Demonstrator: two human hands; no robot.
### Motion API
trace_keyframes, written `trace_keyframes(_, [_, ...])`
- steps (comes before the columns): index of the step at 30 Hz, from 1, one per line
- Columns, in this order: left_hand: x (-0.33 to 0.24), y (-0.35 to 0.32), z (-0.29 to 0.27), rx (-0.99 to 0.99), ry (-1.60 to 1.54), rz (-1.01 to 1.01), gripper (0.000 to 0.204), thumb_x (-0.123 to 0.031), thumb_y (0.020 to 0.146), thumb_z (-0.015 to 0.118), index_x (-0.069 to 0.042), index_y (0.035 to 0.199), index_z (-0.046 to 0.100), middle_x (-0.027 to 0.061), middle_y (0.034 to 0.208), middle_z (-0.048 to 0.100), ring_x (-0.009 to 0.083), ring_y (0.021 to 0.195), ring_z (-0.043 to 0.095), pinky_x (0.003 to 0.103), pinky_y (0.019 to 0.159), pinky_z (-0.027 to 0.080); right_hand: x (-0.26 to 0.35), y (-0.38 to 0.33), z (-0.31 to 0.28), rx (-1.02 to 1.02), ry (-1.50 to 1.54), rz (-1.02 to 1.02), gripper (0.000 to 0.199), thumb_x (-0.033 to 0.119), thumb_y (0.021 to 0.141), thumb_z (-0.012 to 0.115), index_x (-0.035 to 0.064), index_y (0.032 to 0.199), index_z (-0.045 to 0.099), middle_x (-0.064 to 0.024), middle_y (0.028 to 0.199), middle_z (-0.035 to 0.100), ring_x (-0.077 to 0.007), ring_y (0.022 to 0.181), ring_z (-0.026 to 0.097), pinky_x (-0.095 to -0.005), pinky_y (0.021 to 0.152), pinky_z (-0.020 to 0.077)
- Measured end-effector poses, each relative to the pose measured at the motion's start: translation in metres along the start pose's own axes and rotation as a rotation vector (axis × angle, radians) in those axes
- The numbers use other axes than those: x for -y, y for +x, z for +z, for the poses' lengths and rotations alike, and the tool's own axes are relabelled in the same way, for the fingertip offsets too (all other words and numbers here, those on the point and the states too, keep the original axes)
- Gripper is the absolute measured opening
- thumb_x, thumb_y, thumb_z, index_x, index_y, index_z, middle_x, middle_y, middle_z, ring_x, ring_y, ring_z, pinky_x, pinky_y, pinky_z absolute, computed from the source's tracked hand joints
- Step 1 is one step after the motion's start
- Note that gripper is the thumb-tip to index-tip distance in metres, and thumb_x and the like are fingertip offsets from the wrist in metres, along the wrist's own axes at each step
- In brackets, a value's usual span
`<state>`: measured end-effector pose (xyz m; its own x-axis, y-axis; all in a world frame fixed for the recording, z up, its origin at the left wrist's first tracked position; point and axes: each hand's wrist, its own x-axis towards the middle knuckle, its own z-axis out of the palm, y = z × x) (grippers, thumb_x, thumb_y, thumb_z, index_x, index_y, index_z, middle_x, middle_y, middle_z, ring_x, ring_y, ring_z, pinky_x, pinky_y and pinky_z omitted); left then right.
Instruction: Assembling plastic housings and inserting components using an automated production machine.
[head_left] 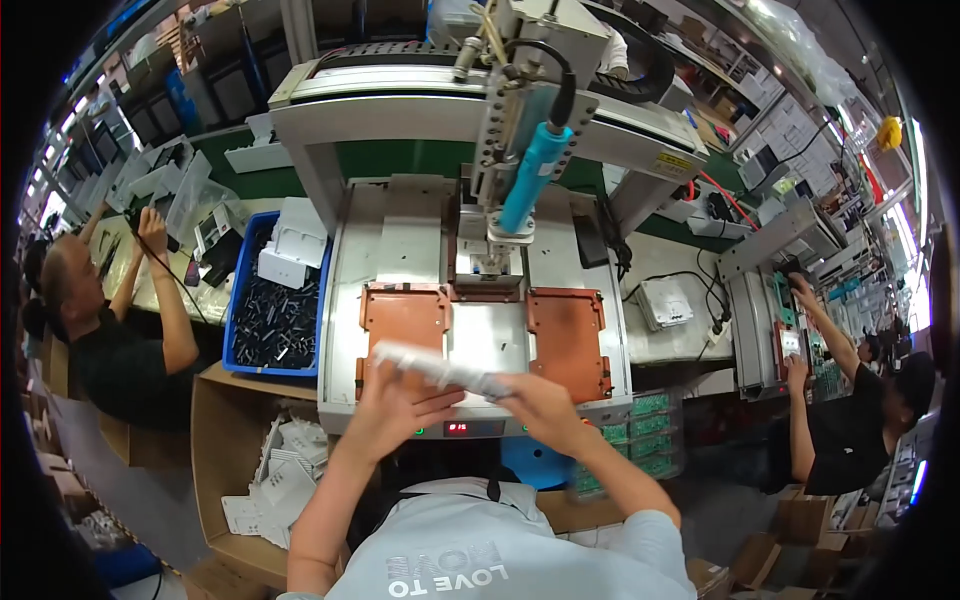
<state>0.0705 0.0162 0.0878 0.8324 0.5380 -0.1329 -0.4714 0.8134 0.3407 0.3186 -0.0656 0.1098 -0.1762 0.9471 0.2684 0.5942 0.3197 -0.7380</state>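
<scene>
White, thin plastic panel: raised between both hands, over the front of a silver metal machine bed; slanting from upper left to lower right; blurred by motion.
Bare left hand: at the panel's left end, with thumb up and fingers stretched below; cannot tell how firmly closed.
Bare right hand: narrow grip, pinched on the panel's right end.
Two-ended hold: probably for steadiness and control of tilt.
Forearms: angled inward, nearly upright on the left, more slanted on the right.
Rust-orange rectangular plates: flat on either side of the bed, apparently for equal reach.
Turquoise cylindrical tool: mounted overhead, seemingly to leave hands free.
Blue plastic bin: left of the bed, full of small black pieces, likely for easy picking.
Brown cardboard box: lower left, holding white plastic pieces.
</scene>
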Motion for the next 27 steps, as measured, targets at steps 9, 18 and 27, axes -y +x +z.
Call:
trace_keyframes(9, [0.132,0.138,0.036,0.306,1.922,0.290,0.063,-0.036,0.095,0.048,-0.015,0.148,0.021,0.0194,0.150,0.021,0.0419,0.137,0.020,0.054,0.109,0.018,-0.063,-0.058,-0.066,-0.816,0.333,0.592,0.038,0.012,0.095,0.053,-0.0020,0.130,0.047,0.0006,0.081,0.057,-0.0035,0.072,0.047,-0.0195,0.065,0.0394])
trace_keyframes(18, [0.152,0.156,0.001,0.169,2.255,0.492,0.067,-0.044,0.089,0.055,-0.011,0.142,0.031,0.0173,0.134,0.040,0.0436,0.130,0.030,0.059,0.105,0.024,-0.125,-0.059,-0.056,-0.647,0.134,0.790,0.035,0.016,0.092,0.057,0.0000,0.123,0.057,-0.0075,0.093,0.064,-0.0116,0.083,0.057,-0.0249,0.074,0.0457])
trace_keyframes(27, [0.152,0.176,0.010,0.213,2.544,0.432,0.065,-0.047,0.082,0.060,0.002,0.123,0.051,0.0150,0.113,0.051,0.0364,0.121,0.042,0.051,0.108,0.025,-0.165,-0.058,-0.088,0.075,-0.681,0.595,0.024,0.018,0.089,0.055,0.0013,0.103,0.066,-0.0169,0.094,0.064,-0.0319,0.089,0.057,-0.0385,0.079,0.0433])
